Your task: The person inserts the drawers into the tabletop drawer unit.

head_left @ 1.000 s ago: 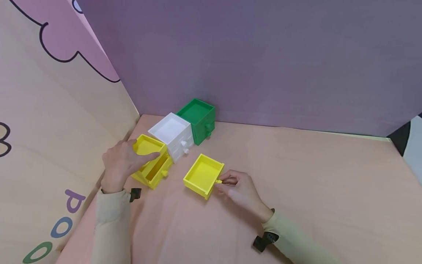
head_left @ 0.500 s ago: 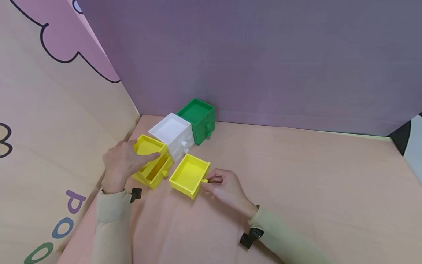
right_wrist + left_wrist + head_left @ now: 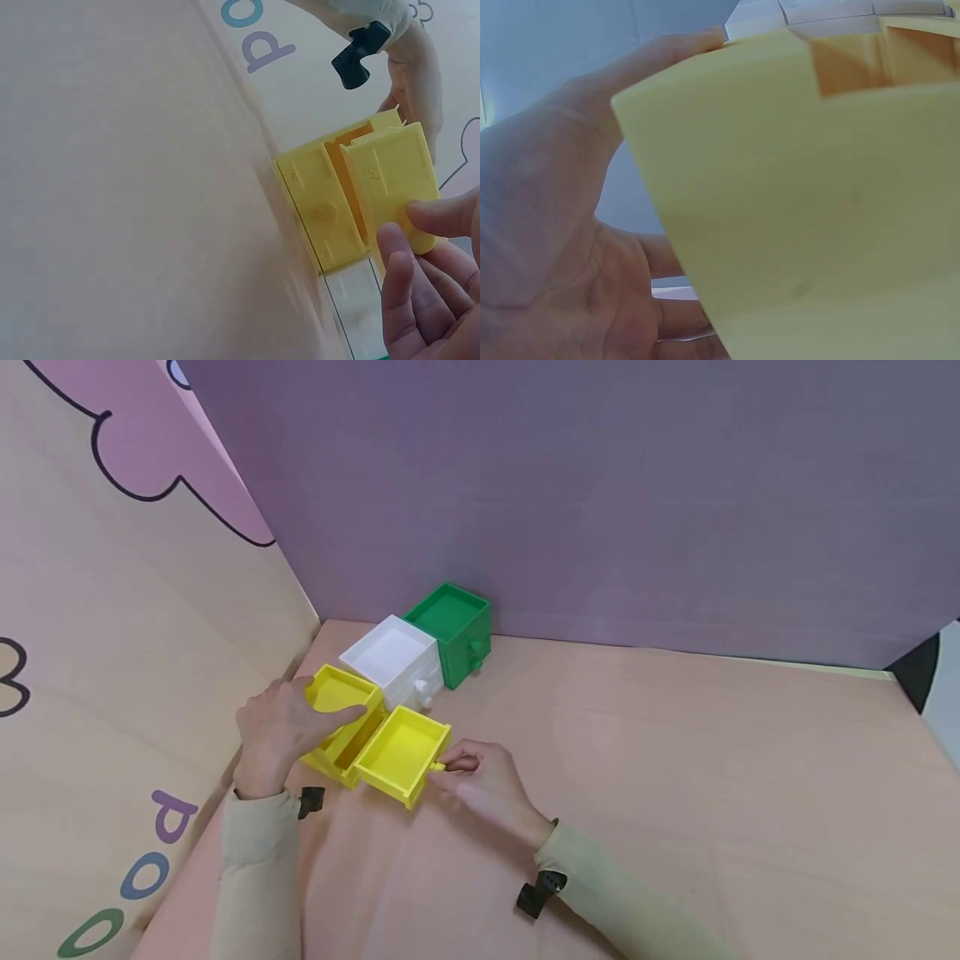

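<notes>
My left hand point(image 3: 277, 735) grips a small yellow drawer cabinet point(image 3: 337, 692) at the left, thumb over its top and the other fingers on its far side. The cabinet's upper slot is bare, and a drawer front with a knob sits below it. My right hand point(image 3: 483, 781) pinches the knob of a loose yellow drawer point(image 3: 403, 750), held level with its inside bare. In the head view the drawer's back end overlaps the cabinet's front. The right wrist view shows the drawer front point(image 3: 394, 180) close before the slot. In the left wrist view the cabinet's side point(image 3: 742, 195) fills much of the frame.
A white cabinet point(image 3: 392, 652) stands against the yellow one, and a green cabinet point(image 3: 450, 614) stands behind that near the purple back wall point(image 3: 600, 510). A printed cream wall point(image 3: 150, 635) rises at the left. Pink cloth point(image 3: 675, 760) covers the table.
My right hand has carried the yellow drawer leftward, from apart on the right up to the front of the yellow cabinet. The left hand and the cabinets have stayed in place.
</notes>
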`<state>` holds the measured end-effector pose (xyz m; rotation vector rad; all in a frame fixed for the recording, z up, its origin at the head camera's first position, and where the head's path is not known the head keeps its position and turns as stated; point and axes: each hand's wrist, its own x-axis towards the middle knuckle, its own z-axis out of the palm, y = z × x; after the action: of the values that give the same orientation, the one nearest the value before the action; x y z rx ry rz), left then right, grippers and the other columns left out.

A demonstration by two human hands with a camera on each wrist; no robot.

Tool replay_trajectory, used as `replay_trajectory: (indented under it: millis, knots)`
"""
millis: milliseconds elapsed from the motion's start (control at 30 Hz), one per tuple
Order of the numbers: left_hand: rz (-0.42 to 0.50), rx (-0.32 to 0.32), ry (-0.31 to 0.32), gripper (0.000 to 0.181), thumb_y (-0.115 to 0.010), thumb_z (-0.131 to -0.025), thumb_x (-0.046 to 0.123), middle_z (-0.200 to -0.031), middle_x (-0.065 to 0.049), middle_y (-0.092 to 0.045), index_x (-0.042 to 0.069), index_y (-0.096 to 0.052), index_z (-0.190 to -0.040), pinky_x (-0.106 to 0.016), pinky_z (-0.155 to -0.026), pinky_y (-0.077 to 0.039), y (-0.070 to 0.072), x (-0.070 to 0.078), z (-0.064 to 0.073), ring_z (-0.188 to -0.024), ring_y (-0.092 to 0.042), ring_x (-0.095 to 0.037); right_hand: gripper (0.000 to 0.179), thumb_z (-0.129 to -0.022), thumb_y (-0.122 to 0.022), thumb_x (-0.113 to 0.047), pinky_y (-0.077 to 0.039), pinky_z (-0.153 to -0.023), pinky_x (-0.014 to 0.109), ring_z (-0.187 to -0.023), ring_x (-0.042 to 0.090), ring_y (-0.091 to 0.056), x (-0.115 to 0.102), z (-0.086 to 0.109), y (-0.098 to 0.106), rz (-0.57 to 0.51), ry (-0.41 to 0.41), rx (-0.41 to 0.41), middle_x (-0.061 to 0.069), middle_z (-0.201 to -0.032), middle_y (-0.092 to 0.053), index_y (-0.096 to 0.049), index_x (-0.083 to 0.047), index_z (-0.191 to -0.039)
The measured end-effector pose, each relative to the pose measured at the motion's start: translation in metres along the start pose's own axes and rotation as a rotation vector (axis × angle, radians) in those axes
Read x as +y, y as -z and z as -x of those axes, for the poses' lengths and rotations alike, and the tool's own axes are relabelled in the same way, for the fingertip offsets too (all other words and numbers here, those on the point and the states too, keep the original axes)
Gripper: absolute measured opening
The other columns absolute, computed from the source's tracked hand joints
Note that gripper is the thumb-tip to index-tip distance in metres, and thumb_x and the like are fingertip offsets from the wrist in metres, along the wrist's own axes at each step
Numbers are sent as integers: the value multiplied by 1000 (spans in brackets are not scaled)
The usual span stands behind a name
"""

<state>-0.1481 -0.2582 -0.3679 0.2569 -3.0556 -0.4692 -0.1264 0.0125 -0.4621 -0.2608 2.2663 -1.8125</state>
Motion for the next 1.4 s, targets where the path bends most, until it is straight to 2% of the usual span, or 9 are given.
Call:
replay_trajectory:
  millis: [133, 333, 567, 733, 900, 1100, 1333, 1400]
  knots:
    - [1, -10, 8, 97, -73, -85, 70, -117, -26, -69, -1, -57, -149, -45, -75, -57, 0, 1, 0, -89, -64, -36, 14, -87, -86, -15, -60, -62, 28, -75, 34, -78, -5, -4, -6, 9, 9, -1, 7, -91, -82, -78, -8, -96]
    - [-6, -33, 26, 100, -73, -85, 70, -120, -29, -68, -2, -55, -151, -45, -73, -53, 1, 2, -2, -91, -63, -37, 13, -87, -86, -13, -58, -61, 26, -75, 35, -79, -9, -11, -13, 8, 27, 7, 8, -91, -82, -79, -7, -96]
    - [-21, -20, 16, 101, -72, -85, 71, -123, -31, -67, -2, -55, -151, -42, -70, -51, 1, 1, -2, -88, -62, -37, 12, -88, -86, -13, -60, -65, 25, -77, 16, -76, -12, -15, -22, 68, 63, 9, 6, -94, -82, -80, -8, -96]
    - [-29, -16, 5, 100, -71, -86, 72, -123, -32, -68, -2, -55, -151, -41, -69, -51, 1, 1, -1, -87, -62, -36, 11, -89, -85, -14, -60, -64, 27, -74, 17, -76, -12, -18, -26, 77, 56, 8, 5, -94, -82, -80, -10, -98]
    - [-22, -25, 7, 100, -71, -86, 72, -124, -31, -67, -2, -54, -152, -45, -73, -52, 1, 2, 0, -90, -62, -38, 12, -89, -85, -15, -61, -63, 29, -70, 20, -75, -8, -22, -27, 63, 26, 14, 5, -92, -82, -79, -10, -98]
    - [-25, -21, 6, 100, -72, -85, 71, -121, -31, -68, -3, -55, -151, -40, -67, -50, 2, 0, -1, -85, -61, -36, 11, -89, -85, -15, -62, -64, 29, -71, 13, -73, -7, -25, -28, 79, 54, 29, 5, -92, -82, -80, -10, -97]
    - [-19, -34, 16, 101, -72, -85, 71, -125, -32, -67, -3, -54, -152, -43, -71, -52, 2, 1, 0, -88, -62, -37, 12, -89, -84, -9, -61, -60, 29, -72, 30, -78, -10, -28, -37, 34, 76, 14, 8, -92, -82, -79, -7, -100]
    - [-21, -32, 15, 101, -71, -86, 71, -124, -32, -67, -3, -53, -152, -44, -72, -53, 2, 1, 0, -89, -62, -37, 13, -91, -84, -11, -61, -60, 29, -73, 31, -78, -10, -30, -39, 37, 77, 9, 7, -94, -82, -79, -7, -102]
